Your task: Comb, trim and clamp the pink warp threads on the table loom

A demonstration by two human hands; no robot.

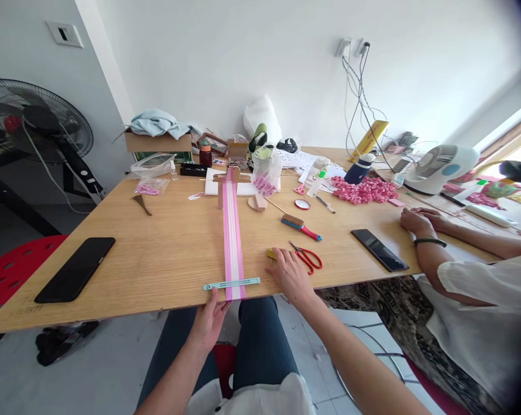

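Observation:
A long flat band of pink and white strands (233, 230) runs from a wooden stand with a clamp (231, 173) down to the table's front edge. Across its near end lies a light blue bar clip (226, 283). My left hand (209, 323) pinches the clip's lower edge, thumb on top, with its other fingers partly hidden beneath the band. To the right of the band, my right hand (291, 278) has its curled fingers on a small yellow object (271, 253), mostly covered by them. Red-handled scissors (309, 257) lie just beside that hand.
A brush (301, 226) and a roll of red-rimmed tape (302, 204) lie farther back. Phones rest at left (75, 270) and right (379, 250). Pink bundles (364, 190) sit near a white fan (442, 167). Another person's hands (420, 222) are at the right.

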